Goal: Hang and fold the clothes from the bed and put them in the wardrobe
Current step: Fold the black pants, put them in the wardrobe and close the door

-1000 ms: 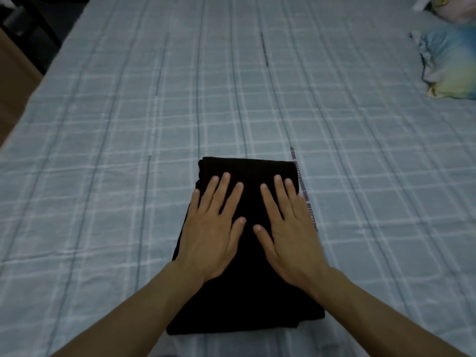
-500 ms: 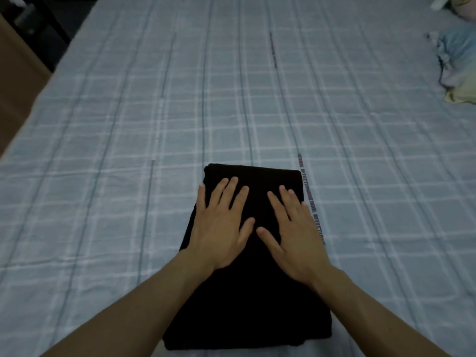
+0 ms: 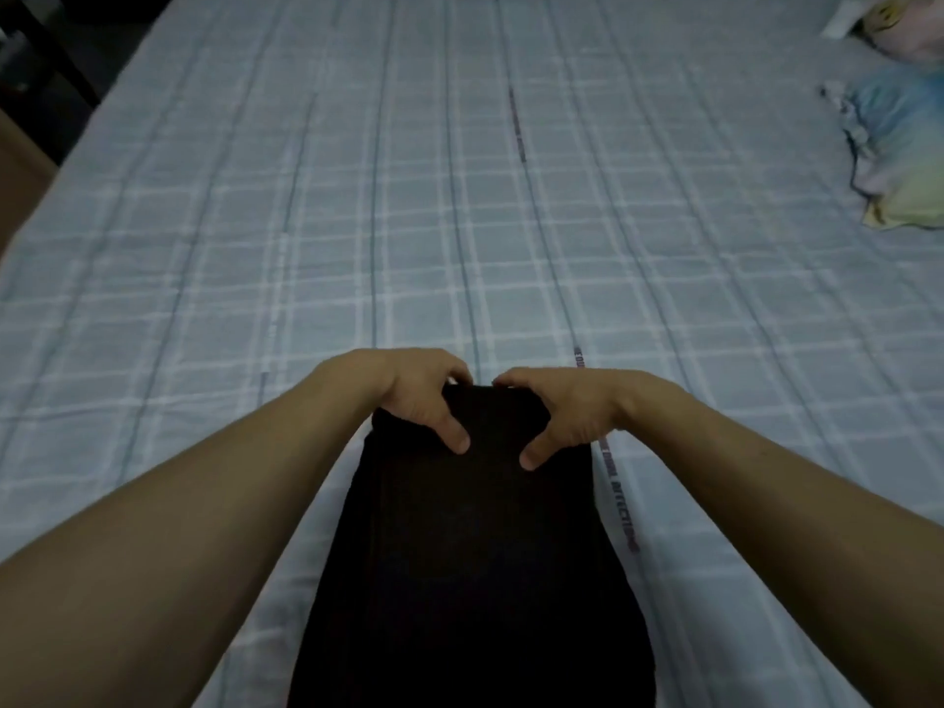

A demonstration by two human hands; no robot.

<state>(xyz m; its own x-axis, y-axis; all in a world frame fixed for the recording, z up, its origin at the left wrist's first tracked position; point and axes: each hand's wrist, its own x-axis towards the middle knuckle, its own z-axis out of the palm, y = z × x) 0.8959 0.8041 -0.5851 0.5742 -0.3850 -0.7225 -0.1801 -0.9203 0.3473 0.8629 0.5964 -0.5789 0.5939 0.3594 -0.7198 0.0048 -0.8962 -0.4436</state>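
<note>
The black garment [image 3: 475, 554] is matt, soft cloth. The bed [image 3: 357, 222] sheet is pale checked woven cloth, faintly creased, matt.

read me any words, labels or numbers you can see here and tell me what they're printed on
Printed strip along the bed sheet, right of the black garment: small capital letters, too blurred to read for certain.
Same strip farther up the sheet: too small to read.
Black garment: no text visible.
Pillows at far right: no readable text.
</note>
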